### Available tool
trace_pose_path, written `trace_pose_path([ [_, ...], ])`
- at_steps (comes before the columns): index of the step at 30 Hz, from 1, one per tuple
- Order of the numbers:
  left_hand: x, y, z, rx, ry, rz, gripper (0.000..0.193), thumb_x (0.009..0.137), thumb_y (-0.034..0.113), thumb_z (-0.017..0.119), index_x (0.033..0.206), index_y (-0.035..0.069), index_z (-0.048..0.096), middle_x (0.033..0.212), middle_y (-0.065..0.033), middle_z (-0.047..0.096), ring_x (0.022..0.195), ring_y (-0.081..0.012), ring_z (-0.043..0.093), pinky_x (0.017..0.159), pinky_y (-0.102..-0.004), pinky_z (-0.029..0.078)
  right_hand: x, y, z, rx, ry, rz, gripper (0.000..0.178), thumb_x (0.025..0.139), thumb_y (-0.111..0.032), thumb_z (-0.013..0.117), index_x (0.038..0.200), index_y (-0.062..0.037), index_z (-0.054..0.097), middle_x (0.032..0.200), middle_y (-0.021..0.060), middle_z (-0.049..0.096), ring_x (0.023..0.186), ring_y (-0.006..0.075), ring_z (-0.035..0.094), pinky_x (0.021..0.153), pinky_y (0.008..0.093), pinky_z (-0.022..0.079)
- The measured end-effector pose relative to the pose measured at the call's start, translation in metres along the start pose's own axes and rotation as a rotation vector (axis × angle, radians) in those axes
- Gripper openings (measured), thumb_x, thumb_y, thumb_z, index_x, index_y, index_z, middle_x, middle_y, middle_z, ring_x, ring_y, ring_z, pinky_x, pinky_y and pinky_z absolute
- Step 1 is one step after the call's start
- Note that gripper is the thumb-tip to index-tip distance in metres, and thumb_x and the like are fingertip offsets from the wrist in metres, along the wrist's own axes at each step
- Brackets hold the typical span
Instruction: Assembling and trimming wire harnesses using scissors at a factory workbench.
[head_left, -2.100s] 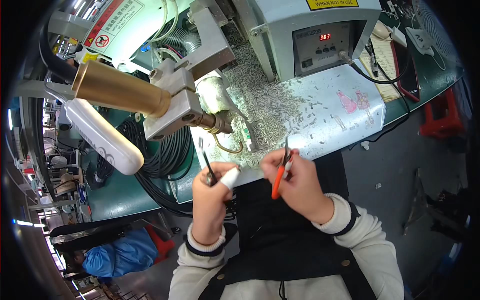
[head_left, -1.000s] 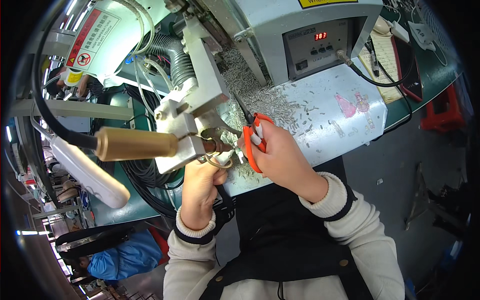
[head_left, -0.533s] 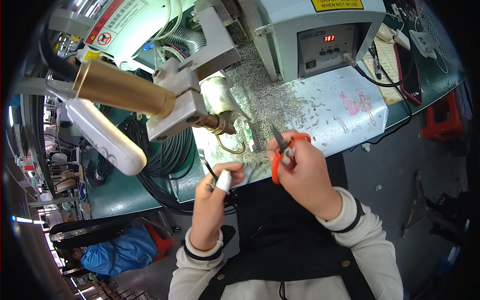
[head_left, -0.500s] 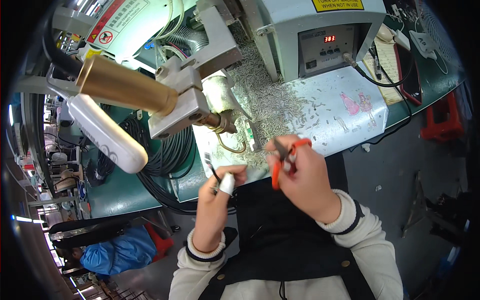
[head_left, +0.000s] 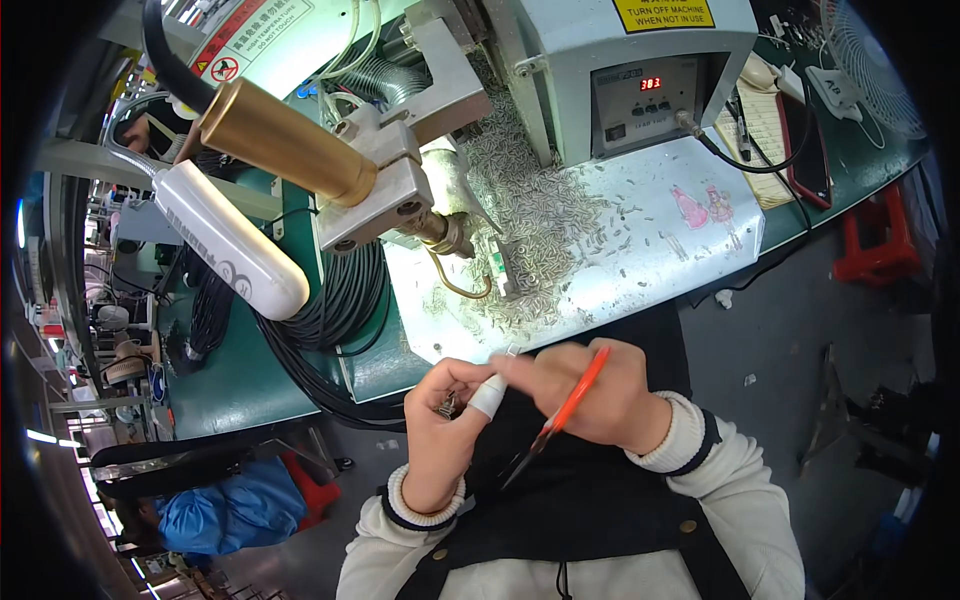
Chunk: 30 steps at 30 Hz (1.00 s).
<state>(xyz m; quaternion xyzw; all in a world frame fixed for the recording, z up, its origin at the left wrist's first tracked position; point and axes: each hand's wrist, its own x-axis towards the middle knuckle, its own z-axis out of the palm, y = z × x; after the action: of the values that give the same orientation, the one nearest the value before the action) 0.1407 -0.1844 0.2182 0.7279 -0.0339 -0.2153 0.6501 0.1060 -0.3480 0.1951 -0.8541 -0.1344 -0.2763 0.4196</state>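
Note:
My left hand is closed, its thumb wrapped in a white cover. Inside its curled fingers show a few small silvery metal pieces. With its fingers wrapped around orange-handled scissors, my right hand points the dark blades down and left, over the black apron. The fingertips of both hands meet in front of the metal plate. A small whitish piece pokes out above them; its lower part is hidden, and the right fingertips are blurred.
Many small metal pieces cover the plate. Above it hangs a brass-bodied heated tool on a clamp, beside a white lamp-like bar. A grey machine stands behind. Black cable coils lie left; a phone lies right.
My right hand has moved down from the plate's edge to my left fingertips. The scissors have swung from pointing up to pointing down-left. The black cable at my left hand no longer shows.

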Motion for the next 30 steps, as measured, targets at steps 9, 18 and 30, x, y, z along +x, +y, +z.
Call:
trace_pose_path([
  [9, -0.003, 0.009, 0.009, 0.15, 0.103, 0.198, 0.011, 0.071, -0.006, 0.062, 0.079, -0.001, 0.057, 0.068, 0.003, 0.052, 0.055, 0.0001, 0.04, 0.048, -0.0144, 0.03, -0.008, 0.011, 0.012, 0.267, 0.048, 0.104, 0.028, 0.06, -0.001, 0.064, 0.087, -0.0092, 0.061, 0.07, 0.0, 0.059, 0.051, 0.0143, 0.055, 0.046, 0.0232, 0.042],
  [18, -0.003, 0.005, 0.005, 0.66, 0.046, 0.627, 0.017, 0.071, -0.006, 0.061, 0.086, -0.001, 0.056, 0.07, 0.0002, 0.055, 0.058, -0.0026, 0.046, 0.051, -0.0164, 0.037, -0.008, 0.0, 0.016, 0.239, 0.031, 0.154, 0.005, 0.079, -0.003, 0.057, 0.082, -0.001, 0.055, 0.064, 0.0024, 0.057, 0.053, 0.0085, 0.056, 0.046, 0.0211, 0.042],
  [30, 0.002, 0.008, 0.002, -0.233, 0.035, 0.008, 0.011, 0.074, -0.006, 0.059, 0.084, -0.002, 0.055, 0.079, -0.0036, 0.059, 0.072, -0.0056, 0.055, 0.064, -0.0164, 0.04, -0.011, 0.001, 0.005, 0.377, -0.19, 0.413, 0.021, 0.071, -0.017, 0.068, 0.075, -0.0016, 0.054, 0.056, 0.0078, 0.054, 0.05, 0.0144, 0.058, 0.045, 0.0234, 0.043],
])
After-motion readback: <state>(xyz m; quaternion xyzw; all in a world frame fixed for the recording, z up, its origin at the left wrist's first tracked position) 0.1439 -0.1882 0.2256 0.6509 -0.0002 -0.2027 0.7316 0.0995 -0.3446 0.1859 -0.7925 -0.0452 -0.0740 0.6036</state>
